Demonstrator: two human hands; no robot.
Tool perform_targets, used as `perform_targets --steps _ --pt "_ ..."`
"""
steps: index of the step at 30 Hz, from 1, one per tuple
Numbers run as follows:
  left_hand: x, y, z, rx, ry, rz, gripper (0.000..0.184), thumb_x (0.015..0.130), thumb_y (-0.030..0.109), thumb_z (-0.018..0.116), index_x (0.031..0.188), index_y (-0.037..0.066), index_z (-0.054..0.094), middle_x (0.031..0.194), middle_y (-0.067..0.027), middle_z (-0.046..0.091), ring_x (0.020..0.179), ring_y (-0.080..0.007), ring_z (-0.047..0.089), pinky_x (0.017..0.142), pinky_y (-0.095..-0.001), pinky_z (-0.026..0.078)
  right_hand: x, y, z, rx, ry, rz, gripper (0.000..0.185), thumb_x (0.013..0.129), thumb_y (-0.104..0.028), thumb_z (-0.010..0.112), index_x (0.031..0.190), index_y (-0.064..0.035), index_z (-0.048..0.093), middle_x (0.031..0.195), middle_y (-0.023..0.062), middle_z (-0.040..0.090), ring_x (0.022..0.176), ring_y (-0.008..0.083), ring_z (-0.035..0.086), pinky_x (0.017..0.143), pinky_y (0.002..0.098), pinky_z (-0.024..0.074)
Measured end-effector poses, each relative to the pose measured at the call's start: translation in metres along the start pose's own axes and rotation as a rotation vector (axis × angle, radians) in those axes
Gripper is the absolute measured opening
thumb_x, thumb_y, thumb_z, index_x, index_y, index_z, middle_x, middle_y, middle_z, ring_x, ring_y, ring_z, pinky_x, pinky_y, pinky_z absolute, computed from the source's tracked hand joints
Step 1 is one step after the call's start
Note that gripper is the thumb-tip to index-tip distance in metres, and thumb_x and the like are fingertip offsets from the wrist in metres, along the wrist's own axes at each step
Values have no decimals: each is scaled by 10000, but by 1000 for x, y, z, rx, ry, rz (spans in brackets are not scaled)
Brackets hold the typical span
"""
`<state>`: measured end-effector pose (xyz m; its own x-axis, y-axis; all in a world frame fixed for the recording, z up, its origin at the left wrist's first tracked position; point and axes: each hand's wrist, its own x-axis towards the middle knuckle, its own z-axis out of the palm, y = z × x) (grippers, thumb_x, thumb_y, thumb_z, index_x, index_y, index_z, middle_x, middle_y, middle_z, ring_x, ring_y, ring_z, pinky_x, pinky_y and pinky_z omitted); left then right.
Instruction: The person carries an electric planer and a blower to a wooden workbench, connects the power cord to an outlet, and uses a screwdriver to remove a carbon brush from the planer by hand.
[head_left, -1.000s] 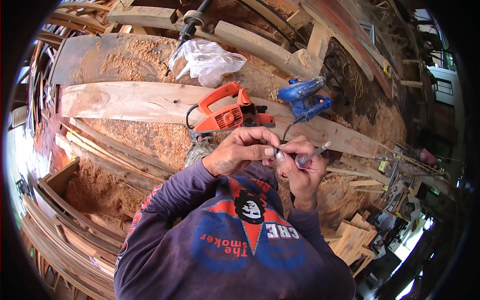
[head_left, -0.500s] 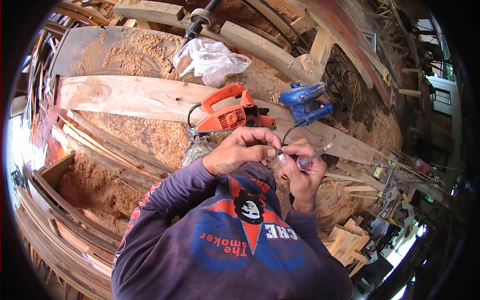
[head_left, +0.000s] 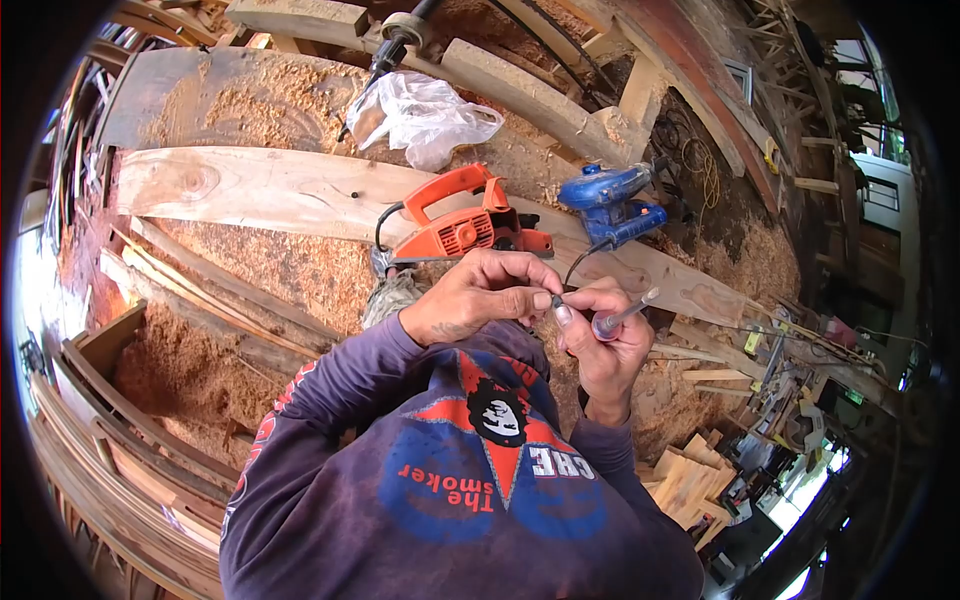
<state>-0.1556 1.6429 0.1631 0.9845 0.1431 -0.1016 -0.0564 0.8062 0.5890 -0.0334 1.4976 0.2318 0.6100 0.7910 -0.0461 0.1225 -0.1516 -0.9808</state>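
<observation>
Both hands meet in front of my chest over a small dark cylindrical piece point(head_left: 557, 300). My left hand point(head_left: 487, 300) is closed, its thumb and forefinger pinching the piece from the left. My right hand point(head_left: 605, 345) is closed too, with thumb and fingertips on the piece's other side. Tucked in the right fingers is a screwdriver point(head_left: 625, 312) with a clear purplish handle, its metal end slanting up to the right. Just beyond the hands, an orange electric planer point(head_left: 465, 228) rests on a long board point(head_left: 270, 190). A blue power tool point(head_left: 612, 205) stands right of it.
A white plastic bag point(head_left: 425, 115) lies behind the planer, near a black-handled tool point(head_left: 395, 45). Wood shavings point(head_left: 280, 270) cover much of the surface. Lumber strips point(head_left: 130, 490) are stacked at lower left, cut wood blocks point(head_left: 690, 485) at lower right.
The hands keep their pinch on the small dark piece, shifting very slightly. The tools on the board stay where they were.
</observation>
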Motion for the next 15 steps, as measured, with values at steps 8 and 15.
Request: perform_targets --steps 8,15 --pt "-2 2 2 107 59 32 131 959 73 652 1073 7 657 951 15 651 846 -50 580 759 -222 477 1 -4 0 -99 10 22 116 828 53 731 933 25 689 839 51 651 716 82 599 627 230 487" --pt "-1 6 10 229 137 32 97 925 0 623 1016 -3 656 891 25 632 803 -34 555 709 -203 451 3 -5 -8 -186 -32 116 126 803 29 737 918 3 690 798 39 650 701 85 601 624 250 486"
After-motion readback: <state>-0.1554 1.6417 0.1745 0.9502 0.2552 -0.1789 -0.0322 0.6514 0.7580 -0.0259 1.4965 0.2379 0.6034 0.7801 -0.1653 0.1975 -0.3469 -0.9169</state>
